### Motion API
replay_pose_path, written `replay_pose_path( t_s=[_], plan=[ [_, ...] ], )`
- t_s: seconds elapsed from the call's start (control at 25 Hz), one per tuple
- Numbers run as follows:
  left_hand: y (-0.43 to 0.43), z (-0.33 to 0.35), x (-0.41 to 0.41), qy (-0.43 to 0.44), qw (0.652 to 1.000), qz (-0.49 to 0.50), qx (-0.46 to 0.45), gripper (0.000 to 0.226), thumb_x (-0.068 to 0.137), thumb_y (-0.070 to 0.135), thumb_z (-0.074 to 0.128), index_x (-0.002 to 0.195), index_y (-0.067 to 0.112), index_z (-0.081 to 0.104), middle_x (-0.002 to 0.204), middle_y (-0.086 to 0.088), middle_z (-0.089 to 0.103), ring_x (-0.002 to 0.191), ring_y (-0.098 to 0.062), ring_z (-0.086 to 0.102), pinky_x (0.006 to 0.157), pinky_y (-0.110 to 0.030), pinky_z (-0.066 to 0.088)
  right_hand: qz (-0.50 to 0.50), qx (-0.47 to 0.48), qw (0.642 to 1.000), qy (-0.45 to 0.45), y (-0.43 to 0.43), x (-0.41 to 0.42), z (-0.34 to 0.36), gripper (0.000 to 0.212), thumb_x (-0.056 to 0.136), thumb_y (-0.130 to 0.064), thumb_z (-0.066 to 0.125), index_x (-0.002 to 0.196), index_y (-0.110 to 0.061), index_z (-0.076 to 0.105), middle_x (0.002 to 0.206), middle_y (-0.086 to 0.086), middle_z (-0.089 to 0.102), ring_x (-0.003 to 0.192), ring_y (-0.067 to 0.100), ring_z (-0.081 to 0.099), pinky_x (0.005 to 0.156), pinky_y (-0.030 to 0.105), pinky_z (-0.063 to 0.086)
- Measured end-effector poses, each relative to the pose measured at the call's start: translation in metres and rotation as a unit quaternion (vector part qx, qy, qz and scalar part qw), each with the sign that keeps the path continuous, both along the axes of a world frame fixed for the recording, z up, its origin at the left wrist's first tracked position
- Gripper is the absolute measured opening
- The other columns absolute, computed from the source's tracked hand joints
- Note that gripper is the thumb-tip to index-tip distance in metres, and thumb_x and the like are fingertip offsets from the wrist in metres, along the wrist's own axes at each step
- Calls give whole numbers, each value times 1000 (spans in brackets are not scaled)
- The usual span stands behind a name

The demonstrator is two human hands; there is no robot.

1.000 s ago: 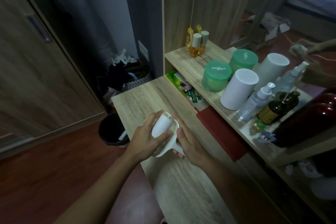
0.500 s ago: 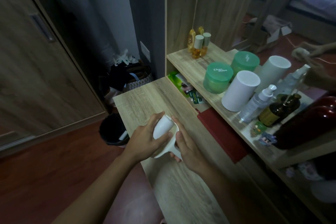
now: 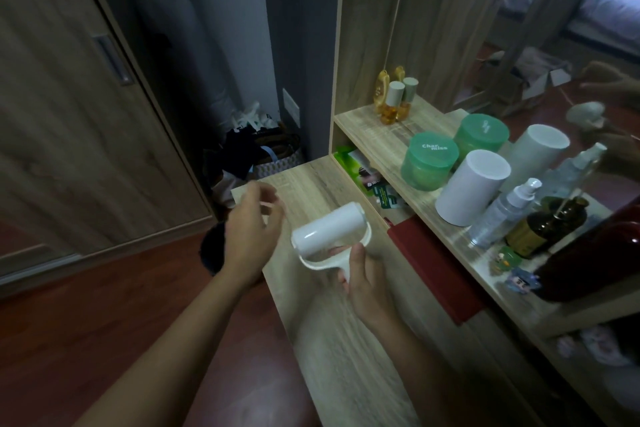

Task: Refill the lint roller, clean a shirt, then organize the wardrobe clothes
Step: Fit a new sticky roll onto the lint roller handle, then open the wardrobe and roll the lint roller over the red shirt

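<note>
While the right hand (image 3: 363,282) grips the handle of the lint roller (image 3: 329,232) at centre frame above the wooden desk (image 3: 346,357), its white roll lies slanted, lower left to upper right. The left hand (image 3: 251,239) hovers just left of the roll's lower end, apart from it, fingers loosely curled and blurred; whether they pinch anything I cannot tell.

One view only, worn on the head (wide-angle, so edges bow): it faces forward and down, close over the left hand (image 3: 251,236) and right hand (image 3: 367,284) at the table (image 3: 346,357), shelf (image 3: 374,135) to the right.
</note>
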State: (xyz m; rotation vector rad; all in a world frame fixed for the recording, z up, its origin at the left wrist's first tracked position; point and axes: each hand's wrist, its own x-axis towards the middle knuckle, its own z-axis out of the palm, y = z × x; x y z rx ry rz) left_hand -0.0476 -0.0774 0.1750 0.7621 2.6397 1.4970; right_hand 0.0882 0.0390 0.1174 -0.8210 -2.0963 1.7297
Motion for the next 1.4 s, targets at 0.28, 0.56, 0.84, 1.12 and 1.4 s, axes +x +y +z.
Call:
replay_pose_path(
  t_s=[0.28, 0.56, 0.84, 1.12, 1.4],
  plan=[
    [-39, 13, -27, 75, 984, -148, -67, 46, 72, 61, 60, 103, 28, 64, 100, 12, 59, 86, 1, 55, 72, -7, 38, -8, 11, 1000, 19, -39, -52, 17, 65, 73, -70, 18, 63, -19, 56, 56, 1, 59, 58, 17, 60, 60, 38, 48],
    [-139, 47, -118, 67, 988, -124, -62, 51, 71, 56, 68, 112, 26, 64, 105, 12, 65, 95, -1, 59, 81, -12, 45, 31, 21, 998, 51, -133, -155, 37, 75, 76, -67, 17, 66, -5, 58, 58, 5, 59, 56, 18, 57, 61, 36, 46],
    [-265, 75, -256, 122, 992, 31, -20, 28, 86, 29, 67, 112, 19, 64, 92, 6, 66, 78, -1, 60, 69, -2, 42, 26, 3, 996, 89, -223, -287, 56, 63, 94, -54, 18, 62, -16, 56, 56, -1, 56, 48, 7, 51, 56, 28, 42],
    [-285, 40, -386, 129, 981, 21, -145, 24, 89, 21, 61, 110, 10, 64, 94, -4, 69, 76, -14, 62, 73, -26, 47, 29, 6, 994, 104, -232, -394, 56, 65, 95, -53, 14, 62, -13, 52, 56, 1, 52, 44, 4, 47, 47, 14, 38],
    [-208, 15, -565, 211, 925, -46, -314, 37, 92, 21, 51, 124, 2, 55, 114, -19, 59, 105, -34, 56, 85, -35, 45, 43, -45, 990, 129, -177, -557, 56, 53, 99, -44, 21, 73, -12, 54, 59, 0, 50, 44, 3, 44, 47, 17, 37]
  ],
)
